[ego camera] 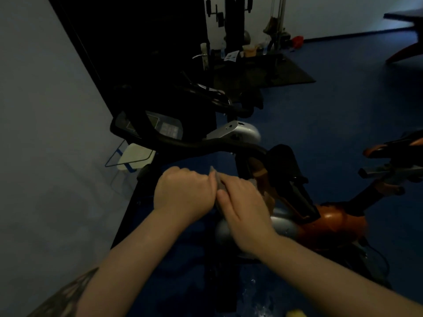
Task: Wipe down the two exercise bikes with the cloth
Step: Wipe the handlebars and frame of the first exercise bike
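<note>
Dim light fills a gym room with a blue floor (343,115) and a pale wall (45,110) on the left. Low in the middle, a small grey cloth (216,184) is pinched between both hands above the floor, just in front of the bikes. The left hand (185,193) is curled into a fist round its near edge; the right hand (245,207) lies over it with fingers bent, gripping it too. Directly behind them curves the black handlebar (194,143) of the nearer exercise bike, its console (158,126) tilted up. To the right stands an orange and silver bike (329,220). A weight machine (233,30) stands far back.
</note>
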The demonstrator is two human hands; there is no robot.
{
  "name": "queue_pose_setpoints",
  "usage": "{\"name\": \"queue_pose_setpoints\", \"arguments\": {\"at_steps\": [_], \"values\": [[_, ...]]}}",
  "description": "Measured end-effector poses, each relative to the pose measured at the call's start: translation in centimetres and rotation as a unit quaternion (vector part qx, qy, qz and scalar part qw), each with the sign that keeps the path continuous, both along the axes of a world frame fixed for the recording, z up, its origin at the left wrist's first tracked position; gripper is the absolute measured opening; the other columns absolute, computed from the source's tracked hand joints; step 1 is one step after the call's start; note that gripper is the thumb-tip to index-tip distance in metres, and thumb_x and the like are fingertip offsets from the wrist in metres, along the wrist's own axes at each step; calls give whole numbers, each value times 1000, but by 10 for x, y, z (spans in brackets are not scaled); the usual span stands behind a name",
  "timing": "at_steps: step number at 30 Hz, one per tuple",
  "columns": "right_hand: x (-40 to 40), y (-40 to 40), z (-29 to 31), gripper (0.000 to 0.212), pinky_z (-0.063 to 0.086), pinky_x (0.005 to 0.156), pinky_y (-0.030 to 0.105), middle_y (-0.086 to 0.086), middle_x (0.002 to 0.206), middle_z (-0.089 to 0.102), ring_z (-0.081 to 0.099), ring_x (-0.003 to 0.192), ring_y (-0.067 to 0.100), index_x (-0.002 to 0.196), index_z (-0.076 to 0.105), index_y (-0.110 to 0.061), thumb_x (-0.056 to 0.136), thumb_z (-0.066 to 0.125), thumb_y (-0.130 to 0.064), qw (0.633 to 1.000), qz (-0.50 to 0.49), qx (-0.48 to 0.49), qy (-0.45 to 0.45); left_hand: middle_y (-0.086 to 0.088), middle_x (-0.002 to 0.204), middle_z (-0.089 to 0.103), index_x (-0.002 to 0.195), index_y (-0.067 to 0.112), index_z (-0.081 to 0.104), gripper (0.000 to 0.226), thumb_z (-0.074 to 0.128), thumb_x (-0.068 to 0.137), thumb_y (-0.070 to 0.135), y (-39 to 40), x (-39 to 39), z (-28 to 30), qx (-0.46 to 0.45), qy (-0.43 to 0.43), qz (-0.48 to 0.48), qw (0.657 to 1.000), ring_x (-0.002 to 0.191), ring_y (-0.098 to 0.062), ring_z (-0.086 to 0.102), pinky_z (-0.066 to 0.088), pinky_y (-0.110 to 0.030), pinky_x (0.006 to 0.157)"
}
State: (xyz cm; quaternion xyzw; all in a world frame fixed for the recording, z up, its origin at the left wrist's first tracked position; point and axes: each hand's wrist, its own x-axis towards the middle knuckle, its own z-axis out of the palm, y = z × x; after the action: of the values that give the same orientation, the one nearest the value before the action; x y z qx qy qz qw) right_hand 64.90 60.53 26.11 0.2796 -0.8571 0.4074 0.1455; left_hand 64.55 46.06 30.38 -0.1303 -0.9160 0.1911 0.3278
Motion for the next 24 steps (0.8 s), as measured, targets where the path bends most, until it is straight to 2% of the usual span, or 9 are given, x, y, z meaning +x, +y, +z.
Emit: {"name": "queue_pose_setpoints", "arguments": {"at_steps": [3, 5, 7, 9, 11, 14, 17, 20, 24], "values": [[-24, 37, 10, 45, 38, 94, 27, -11, 126, 55, 50, 110, 4, 143, 36, -29, 99, 38, -40, 979, 178, 89, -41, -2, 35, 42, 43, 18, 47, 44, 45, 87, 19, -2, 2, 0, -13, -12, 1, 1000, 30, -18, 35, 20, -24, 49], [-37, 53, 17, 48, 38, 93, 23, -13, 125, 53, 49, 109, 2, 142, 35, -29, 97, 49, -37, 958, 238, 152, -53, -1, 35, 41, 43, 19, 44, 41, 52, 83, 18, 0, 5, 3, -5, -14, 8, 1000, 31, -19, 35, 20, -24, 48], [-42, 42, 24, 40, 41, 82, 29, -7, 112, 58, 54, 96, 10, 128, 45, -24, 94, 54, -42, 953, 235, 187, -28, -1, 36, 44, 41, 18, 46, 44, 52, 84, 20, 4, 7, 7, 26, 13, 13, 999, 32, -20, 39, 23, -23, 48], [-42, 26, 25, 45, 44, 78, 34, -2, 108, 60, 57, 92, 16, 122, 46, -19, 92, 52, -51, 953, 221, 209, -12, -3, 43, 52, 44, 16, 53, 48, 46, 91, 23, 6, 9, 10, 94, 44, 1, 995, 40, -22, 48, 31, -26, 48], [-40, 23, 18, 49, 43, 81, 32, -1, 115, 58, 56, 98, 16, 130, 43, -20, 93, 51, -51, 954, 237, 181, -12, -7, 57, 62, 55, 9, 63, 51, 39, 97, 24, 5, 13, 16, 189, 69, -18, 979, 57, -26, 60, 42, -34, 61], [-41, 45, 10, 52, 37, 87, 26, -5, 122, 54, 49, 105, 10, 142, 34, -27, 96, 51, -43, 955, 273, 112, -35, -7, 76, 71, 72, 8, 73, 47, 38, 98, 25, -3, 23, 31, 246, 108, 34, 963, 79, -26, 65, 38, -33, 80], [-39, 40, 12, 43, 35, 78, 28, -4, 114, 57, 53, 99, 13, 129, 46, -24, 96, 39, -50, 963, 237, 124, -20, -4, 88, 72, 87, 12, 75, 38, 43, 97, 31, -12, 26, 26, 287, 84, 90, 950, 77, -24, 63, 45, -36, 71], [-33, -11, 28, 41, 33, 70, 31, 2, 111, 58, 56, 95, 20, 118, 49, -17, 101, 30, -49, 967, 202, 143, -57, 0, 85, 71, 90, 17, 74, 41, 39, 96, 37, -9, 24, 21, 352, 83, 142, 921, 72, -21, 61, 48, -37, 58], [-27, -25, 33, 43, 44, 76, 37, 4, 115, 55, 54, 95, 19, 128, 45, -18, 101, 31, -48, 959, 253, 118, -44, 2, 80, 68, 92, 18, 73, 42, 37, 97, 40, -7, 27, 25, 416, 91, 136, 894, 72, -18, 61, 49, -37, 58]]}}
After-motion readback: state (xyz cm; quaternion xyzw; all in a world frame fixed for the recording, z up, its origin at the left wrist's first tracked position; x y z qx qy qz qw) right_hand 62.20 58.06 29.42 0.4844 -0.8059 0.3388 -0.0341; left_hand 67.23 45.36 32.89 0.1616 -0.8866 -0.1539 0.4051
